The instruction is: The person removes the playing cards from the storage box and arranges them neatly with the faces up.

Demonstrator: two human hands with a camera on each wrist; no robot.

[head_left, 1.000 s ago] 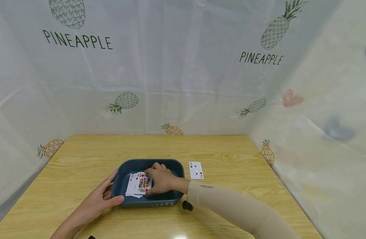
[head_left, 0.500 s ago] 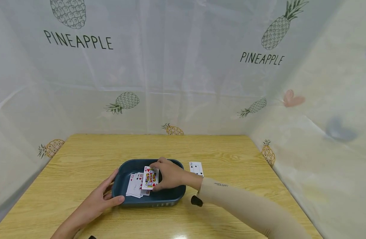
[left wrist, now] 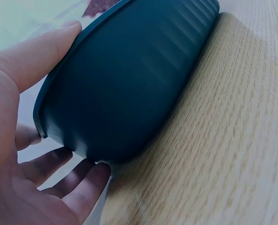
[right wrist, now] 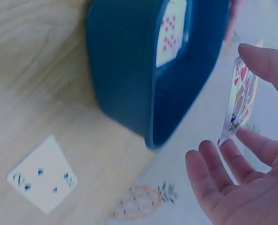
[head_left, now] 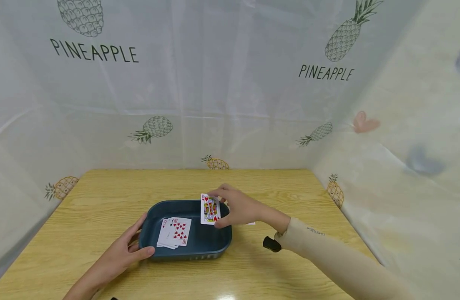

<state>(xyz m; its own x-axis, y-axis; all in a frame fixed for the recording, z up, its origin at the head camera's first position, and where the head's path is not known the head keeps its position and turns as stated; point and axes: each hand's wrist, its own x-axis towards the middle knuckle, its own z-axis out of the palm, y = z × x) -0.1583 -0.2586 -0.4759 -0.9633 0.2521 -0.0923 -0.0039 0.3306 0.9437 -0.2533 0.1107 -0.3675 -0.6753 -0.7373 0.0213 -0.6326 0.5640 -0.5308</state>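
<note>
Tabletop (head_left: 278, 183) surrounds tray (head_left: 206, 237) | right grip (head_left: 234, 207): pinching king of hearts (head_left: 209, 210) end-to-end near right rim | left grip (head_left: 127, 249): clasping left edge

In the head view, one left hand (head_left: 121, 250) showed at lower left, one tray (head_left: 211, 238) at lower middle and one right hand (head_left: 242, 207) beside it. There was one king (head_left: 210, 209) in that right hand, one two (right wrist: 46, 183) at lower left of the right wrist view, and one pile (head_left: 167, 236) in the tray, too overlapped to count. The cloth (head_left: 214, 75) showed seven clear pineapples (head_left: 158, 126) and one red heart (head_left: 365, 123).
</note>
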